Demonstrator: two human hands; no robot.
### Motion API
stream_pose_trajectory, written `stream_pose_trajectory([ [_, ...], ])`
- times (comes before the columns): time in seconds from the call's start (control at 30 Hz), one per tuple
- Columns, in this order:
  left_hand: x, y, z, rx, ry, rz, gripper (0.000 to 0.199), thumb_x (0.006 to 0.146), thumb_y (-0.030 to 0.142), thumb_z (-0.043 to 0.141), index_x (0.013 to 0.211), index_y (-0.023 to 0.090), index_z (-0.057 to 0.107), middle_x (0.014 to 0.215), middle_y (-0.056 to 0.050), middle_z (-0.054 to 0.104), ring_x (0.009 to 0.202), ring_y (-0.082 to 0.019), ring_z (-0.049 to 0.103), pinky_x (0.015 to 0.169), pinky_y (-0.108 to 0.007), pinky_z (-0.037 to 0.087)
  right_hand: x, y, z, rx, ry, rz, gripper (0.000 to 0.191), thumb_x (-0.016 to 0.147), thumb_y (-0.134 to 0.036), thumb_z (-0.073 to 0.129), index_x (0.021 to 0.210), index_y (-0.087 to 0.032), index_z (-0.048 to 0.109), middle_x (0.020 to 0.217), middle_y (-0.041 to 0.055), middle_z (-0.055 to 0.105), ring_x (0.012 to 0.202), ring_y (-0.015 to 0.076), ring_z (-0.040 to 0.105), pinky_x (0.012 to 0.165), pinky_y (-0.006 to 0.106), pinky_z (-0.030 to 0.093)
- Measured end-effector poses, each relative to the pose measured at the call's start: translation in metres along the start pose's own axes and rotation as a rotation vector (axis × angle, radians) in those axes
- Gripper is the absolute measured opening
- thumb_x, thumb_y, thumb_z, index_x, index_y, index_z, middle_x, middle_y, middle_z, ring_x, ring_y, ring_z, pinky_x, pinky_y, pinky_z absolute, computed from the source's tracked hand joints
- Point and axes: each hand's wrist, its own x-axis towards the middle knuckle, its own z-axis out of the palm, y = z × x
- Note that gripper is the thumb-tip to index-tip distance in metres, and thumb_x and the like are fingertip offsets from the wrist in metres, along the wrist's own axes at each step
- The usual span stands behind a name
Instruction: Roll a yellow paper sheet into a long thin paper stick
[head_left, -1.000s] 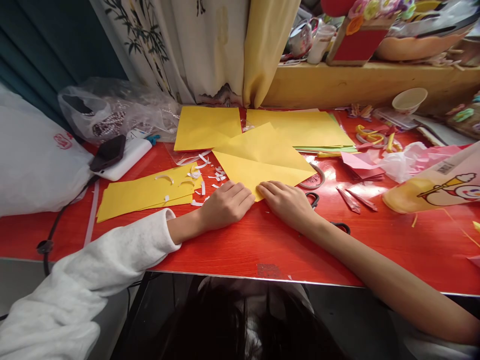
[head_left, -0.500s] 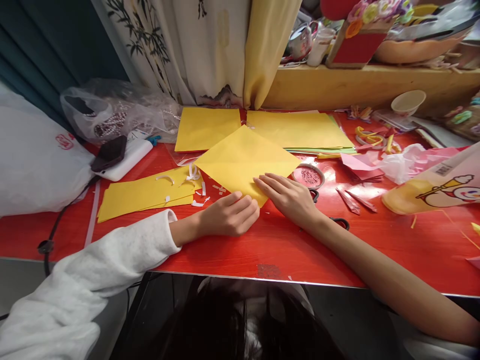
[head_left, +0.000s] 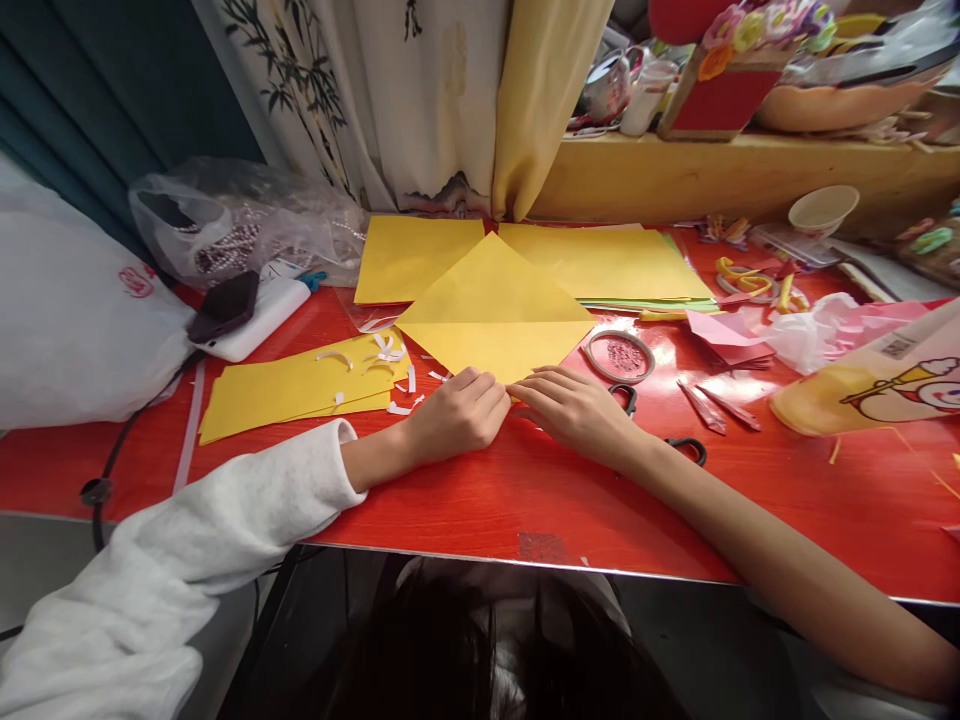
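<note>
A square sheet of yellow paper [head_left: 495,310] lies turned like a diamond in front of me, with a crease running across its middle. Its near corner is between my two hands, which meet there. My left hand [head_left: 463,408], below a white sleeve, has its fingers curled in a pinch on that corner. My right hand [head_left: 574,405] grips the same corner from the other side, its fingers close together and the thumb hidden. The tip of the corner looks bent or rolled at the fingertips; the exact fold is hidden.
Black-handled scissors [head_left: 686,450] lie partly under my right forearm. Yellow strips [head_left: 292,395] with white scraps are at left, yellow paper stacks [head_left: 420,260] behind. A round tape roll [head_left: 619,355], pink paper pieces [head_left: 716,405] and a drink cup [head_left: 870,375] stand at right.
Both hands have come together at the paper's near corner. My right hand has shifted from lying on the sheet down to its tip, and the corner is now gripped between the fingers.
</note>
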Motion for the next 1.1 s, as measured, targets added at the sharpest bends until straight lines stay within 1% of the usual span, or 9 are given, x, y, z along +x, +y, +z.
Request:
stream_pose_trajectory([
  [0.07,0.0,0.0,0.001,-0.005,-0.013,-0.007,0.01,0.084,0.013,0.051,0.074,0.013,0.056,0.065,-0.001,0.056,0.063,-0.015,0.052,0.064,-0.029,0.036,0.0,-0.002,-0.001,-0.055,-0.007,-0.02,0.02,0.09,-0.014,0.044,0.098,-0.01,0.062,0.091,0.0082,0.069,0.085,0.0163,0.062,0.089,0.033,0.048],
  [0.17,-0.001,0.0,0.002,-0.024,-0.026,-0.018,0.012,0.085,0.013,0.05,0.074,0.013,0.054,0.067,-0.002,0.057,0.065,-0.015,0.052,0.064,-0.029,0.036,0.0,-0.003,-0.002,-0.113,-0.016,-0.037,0.022,0.09,-0.009,0.042,0.091,-0.01,0.064,0.09,0.0076,0.069,0.084,0.0163,0.061,0.086,0.031,0.048],
  [0.37,-0.001,0.0,0.002,-0.049,-0.056,-0.023,0.01,0.087,0.014,0.047,0.081,0.014,0.055,0.075,-0.002,0.059,0.072,-0.015,0.054,0.068,-0.03,0.036,-0.001,-0.006,-0.001,-0.154,-0.037,-0.045,0.022,0.088,-0.008,0.044,0.081,-0.01,0.065,0.086,0.0073,0.068,0.081,0.0175,0.06,0.075,0.029,0.048],
  [0.47,-0.002,0.0,0.001,-0.03,-0.05,-0.042,0.009,0.087,0.015,0.047,0.084,0.013,0.055,0.081,-0.002,0.061,0.075,-0.015,0.054,0.07,-0.03,0.037,-0.002,-0.005,-0.001,-0.142,-0.044,-0.013,0.022,0.088,-0.009,0.043,0.082,-0.011,0.064,0.085,0.0071,0.067,0.081,0.0168,0.06,0.072,0.028,0.047],
  [0.53,-0.001,-0.001,0.001,-0.019,-0.051,-0.047,0.009,0.087,0.015,0.047,0.084,0.013,0.056,0.081,-0.003,0.061,0.076,-0.016,0.054,0.071,-0.03,0.037,-0.003,-0.005,-0.001,-0.129,-0.045,0.01,0.022,0.089,-0.009,0.043,0.083,-0.012,0.064,0.084,0.007,0.067,0.081,0.0163,0.06,0.071,0.027,0.046],
  [0.67,-0.001,-0.001,0.001,-0.009,-0.04,-0.034,0.009,0.085,0.014,0.049,0.082,0.012,0.057,0.078,-0.003,0.061,0.075,-0.017,0.055,0.07,-0.03,0.037,-0.003,-0.006,0.0,-0.113,-0.039,0.022,0.022,0.09,-0.011,0.042,0.085,-0.012,0.063,0.083,0.0071,0.067,0.08,0.0159,0.059,0.069,0.027,0.045],
  [0.83,-0.001,0.0,0.0,-0.041,-0.006,-0.032,0.012,0.085,0.012,0.049,0.075,0.013,0.057,0.069,-0.003,0.059,0.07,-0.016,0.053,0.068,-0.03,0.036,-0.003,-0.008,0.001,-0.121,-0.009,0.006,0.019,0.09,-0.011,0.042,0.095,-0.009,0.061,0.085,0.0077,0.066,0.077,0.0158,0.059,0.067,0.027,0.044],
  [0.97,-0.001,0.0,0.0,-0.039,0.002,-0.024,0.014,0.085,0.011,0.048,0.074,0.013,0.057,0.067,-0.003,0.058,0.068,-0.016,0.053,0.068,-0.03,0.036,-0.002,-0.01,0.0,-0.14,-0.033,0.009,0.022,0.09,-0.01,0.039,0.087,-0.011,0.061,0.081,0.0065,0.065,0.073,0.0151,0.057,0.065,0.027,0.043],
  [1.1,-0.001,0.0,0.0,-0.024,-0.015,-0.024,0.013,0.086,0.01,0.047,0.078,0.012,0.057,0.072,-0.004,0.061,0.07,-0.016,0.054,0.069,-0.03,0.036,-0.001,-0.011,0.0,-0.169,-0.028,0.012,0.023,0.09,-0.009,0.039,0.083,-0.012,0.06,0.076,0.0052,0.063,0.069,0.0144,0.055,0.064,0.026,0.041],
])
